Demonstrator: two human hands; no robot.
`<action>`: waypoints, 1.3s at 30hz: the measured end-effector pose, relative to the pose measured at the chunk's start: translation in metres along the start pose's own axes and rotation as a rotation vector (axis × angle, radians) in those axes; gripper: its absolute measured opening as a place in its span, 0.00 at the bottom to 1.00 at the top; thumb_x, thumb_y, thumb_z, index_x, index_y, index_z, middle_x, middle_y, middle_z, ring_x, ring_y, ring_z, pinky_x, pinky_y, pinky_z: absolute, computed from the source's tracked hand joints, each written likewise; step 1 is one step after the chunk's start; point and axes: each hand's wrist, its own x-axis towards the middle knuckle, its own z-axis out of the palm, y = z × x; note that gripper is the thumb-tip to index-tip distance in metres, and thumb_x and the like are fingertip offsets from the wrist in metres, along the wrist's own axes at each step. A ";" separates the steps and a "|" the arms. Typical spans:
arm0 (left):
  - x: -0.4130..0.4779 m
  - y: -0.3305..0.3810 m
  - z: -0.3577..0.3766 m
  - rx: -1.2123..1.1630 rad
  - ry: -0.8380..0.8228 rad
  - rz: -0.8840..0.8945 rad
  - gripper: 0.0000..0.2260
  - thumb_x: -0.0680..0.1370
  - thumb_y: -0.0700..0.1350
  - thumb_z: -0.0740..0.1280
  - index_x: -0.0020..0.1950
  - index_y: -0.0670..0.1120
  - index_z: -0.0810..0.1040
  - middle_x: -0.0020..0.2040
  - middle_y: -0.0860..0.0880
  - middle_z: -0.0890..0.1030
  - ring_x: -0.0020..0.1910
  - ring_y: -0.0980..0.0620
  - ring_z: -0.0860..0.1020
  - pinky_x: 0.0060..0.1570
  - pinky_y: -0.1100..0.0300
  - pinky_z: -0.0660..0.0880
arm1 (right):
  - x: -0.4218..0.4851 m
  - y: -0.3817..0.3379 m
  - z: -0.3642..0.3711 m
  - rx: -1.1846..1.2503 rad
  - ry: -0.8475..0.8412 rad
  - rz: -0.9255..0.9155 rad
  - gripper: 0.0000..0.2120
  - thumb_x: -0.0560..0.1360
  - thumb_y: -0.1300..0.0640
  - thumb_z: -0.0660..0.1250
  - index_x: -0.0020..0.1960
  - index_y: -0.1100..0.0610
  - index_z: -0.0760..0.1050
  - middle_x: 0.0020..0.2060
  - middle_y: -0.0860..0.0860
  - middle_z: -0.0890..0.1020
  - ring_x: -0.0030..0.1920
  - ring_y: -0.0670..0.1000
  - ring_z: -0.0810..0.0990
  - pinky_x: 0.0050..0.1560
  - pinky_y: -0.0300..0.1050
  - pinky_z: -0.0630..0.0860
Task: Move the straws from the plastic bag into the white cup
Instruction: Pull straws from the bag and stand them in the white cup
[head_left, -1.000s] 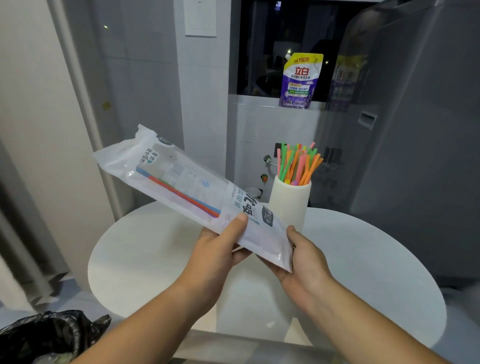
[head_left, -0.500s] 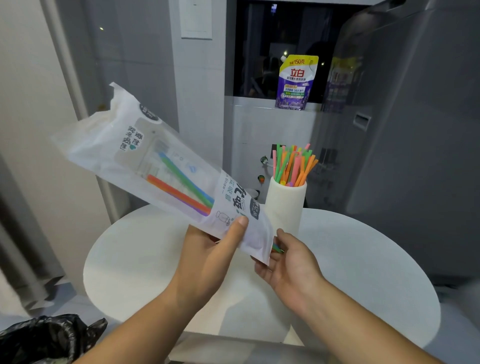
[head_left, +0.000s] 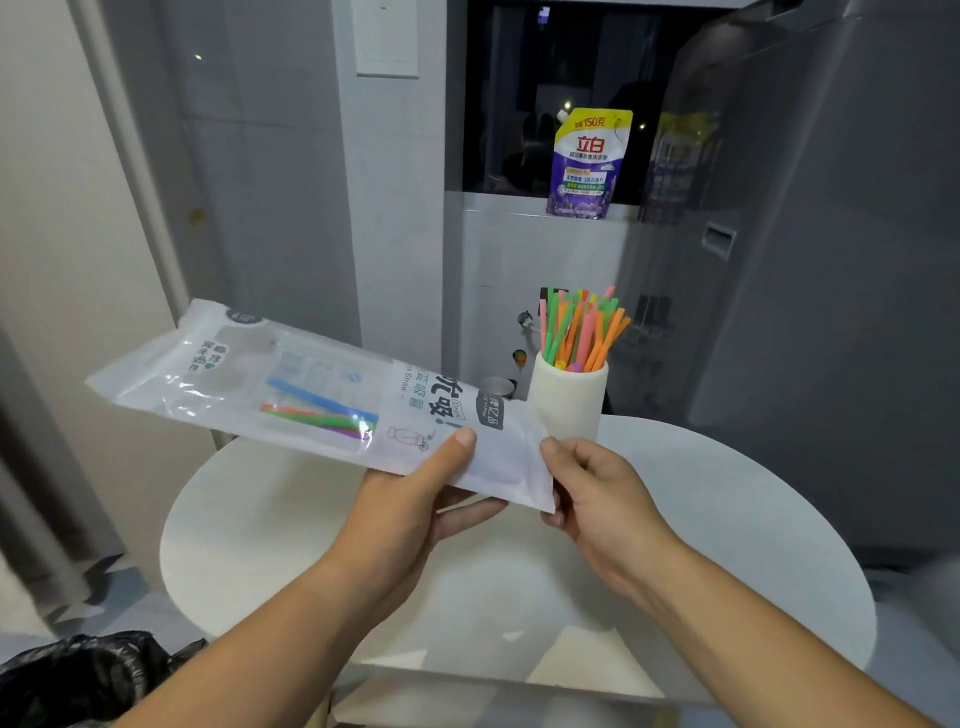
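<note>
My left hand (head_left: 415, 499) grips a long clear plastic bag (head_left: 218, 379) near its right end, thumb on top and fingers beneath. The bag lies almost level above the table, stretching to the left. A few coloured straws (head_left: 322, 413) lie inside its middle. My right hand (head_left: 597, 491) is at the bag's right-hand end with its fingers curled at the edge; whether it holds anything is hidden. Behind the hands stands the white ribbed cup (head_left: 567, 400), upright, with several pink, green and orange straws (head_left: 579, 330) sticking out of it.
The round white table (head_left: 727, 519) carries the cup at its far side. A purple detergent pouch (head_left: 584, 163) stands on the ledge behind. A grey fridge (head_left: 831, 260) is at the right. A black rubbish bag (head_left: 78, 680) sits on the floor at lower left.
The bag's far end has dropped from a steep upward tilt to nearly level. My right hand has moved from under the bag's opening up to its right edge.
</note>
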 end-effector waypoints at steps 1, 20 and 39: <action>0.000 0.000 0.001 -0.048 0.000 -0.020 0.14 0.81 0.42 0.66 0.67 0.48 0.77 0.59 0.46 0.87 0.57 0.45 0.86 0.50 0.47 0.85 | 0.000 0.000 0.000 0.001 -0.021 -0.013 0.14 0.82 0.55 0.63 0.46 0.66 0.77 0.31 0.56 0.72 0.30 0.51 0.68 0.34 0.44 0.71; 0.006 0.005 -0.002 -0.421 0.171 -0.147 0.12 0.83 0.38 0.63 0.66 0.45 0.77 0.57 0.44 0.88 0.51 0.46 0.88 0.48 0.48 0.85 | 0.005 -0.025 -0.018 0.762 -0.050 0.198 0.05 0.73 0.64 0.70 0.48 0.61 0.77 0.38 0.54 0.79 0.34 0.47 0.74 0.32 0.34 0.77; -0.001 0.003 0.014 -0.441 0.144 -0.164 0.13 0.83 0.38 0.63 0.67 0.44 0.77 0.58 0.42 0.87 0.52 0.44 0.88 0.45 0.51 0.86 | -0.009 -0.011 0.018 0.592 -0.081 0.081 0.20 0.73 0.52 0.70 0.61 0.61 0.79 0.47 0.54 0.84 0.37 0.46 0.80 0.35 0.38 0.74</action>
